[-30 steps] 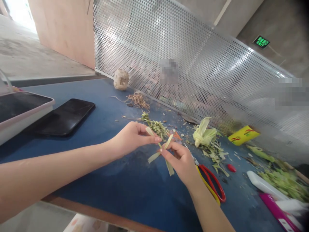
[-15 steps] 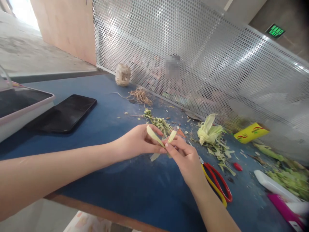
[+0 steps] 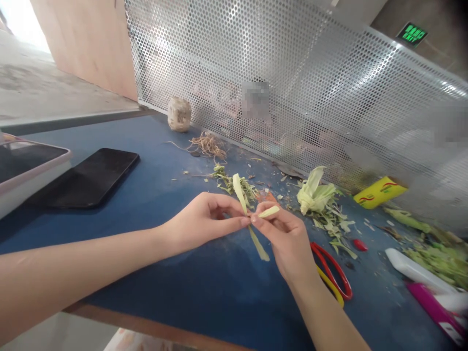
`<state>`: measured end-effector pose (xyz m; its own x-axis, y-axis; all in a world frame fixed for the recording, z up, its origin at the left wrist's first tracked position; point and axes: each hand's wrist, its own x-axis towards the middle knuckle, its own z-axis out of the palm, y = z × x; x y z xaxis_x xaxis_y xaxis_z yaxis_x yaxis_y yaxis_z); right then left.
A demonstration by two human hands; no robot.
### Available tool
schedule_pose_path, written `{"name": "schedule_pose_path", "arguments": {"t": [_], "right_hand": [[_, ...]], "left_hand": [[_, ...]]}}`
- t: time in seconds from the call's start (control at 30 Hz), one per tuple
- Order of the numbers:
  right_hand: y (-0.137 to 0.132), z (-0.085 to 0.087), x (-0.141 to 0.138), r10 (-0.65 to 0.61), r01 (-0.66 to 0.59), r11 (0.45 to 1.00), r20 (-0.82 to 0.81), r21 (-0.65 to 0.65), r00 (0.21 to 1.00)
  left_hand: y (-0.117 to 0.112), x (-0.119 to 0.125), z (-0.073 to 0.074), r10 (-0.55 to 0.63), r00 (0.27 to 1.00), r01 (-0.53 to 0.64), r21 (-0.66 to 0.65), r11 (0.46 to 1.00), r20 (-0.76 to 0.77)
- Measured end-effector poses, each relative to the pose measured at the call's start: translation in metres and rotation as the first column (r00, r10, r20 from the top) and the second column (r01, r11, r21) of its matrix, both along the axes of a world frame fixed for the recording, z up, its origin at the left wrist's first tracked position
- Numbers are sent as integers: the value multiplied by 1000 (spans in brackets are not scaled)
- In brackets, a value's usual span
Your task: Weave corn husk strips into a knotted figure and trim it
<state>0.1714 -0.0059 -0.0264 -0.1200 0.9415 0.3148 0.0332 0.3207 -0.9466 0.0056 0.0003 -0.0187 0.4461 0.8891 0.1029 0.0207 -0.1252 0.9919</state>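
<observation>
Over the blue table, my left hand [image 3: 204,222] pinches a long pale-green corn husk strip [image 3: 239,189] between thumb and fingers. One end of it points up and away, while a tail hangs below the fingertips. My right hand [image 3: 287,239] meets it there, thumb and forefinger closed on a second, shorter husk strip [image 3: 269,212]. The strips cross at the touching fingertips, which hide how they are joined. Just beyond the hands lies a small heap of curled green shreds [image 3: 245,190]. Scissors with red and yellow handles [image 3: 334,268] lie beside my right wrist, their blades hidden.
A black phone [image 3: 91,175] and a white-rimmed case [image 3: 36,180] are at left. Twine [image 3: 208,145] and a twine roll [image 3: 179,114] lie near the perforated metal screen [image 3: 219,58]. At right are a husk bundle [image 3: 316,192], a yellow box [image 3: 380,191] and a magenta tool [image 3: 435,312].
The long strip has turned more upright and its tail now shows below the fingers. The short strip has tipped to the right. The view has shifted slightly.
</observation>
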Motion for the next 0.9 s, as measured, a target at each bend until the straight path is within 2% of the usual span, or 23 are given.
{"name": "schedule_pose_path", "arguments": {"t": [0.13,0.23,0.5,0.63,0.73,0.9], "right_hand": [[0,1,1,-7,7,1000,-14,5,1000],[0,2,1,9,-9,1000,19,12,1000],[-3,4,2,43,-42,999,28,-19,999],[-6,6,3,-19,18,1000,41,17,999],[-8,7,4,-38,35,998,64,53,997],[-8,8,5,-93,79,990,124,113,988]], "left_hand": [[1,0,-1,-48,994,65,-186,980,99],[0,2,0,-25,992,54,-241,969,125],[-2,1,1,1,997,18,-224,974,82],[-4,-1,5,41,992,-16,-202,979,118],[-5,-3,8,6,991,19,-184,983,133],[-7,-2,14,-52,999,49,-173,984,-11]]}}
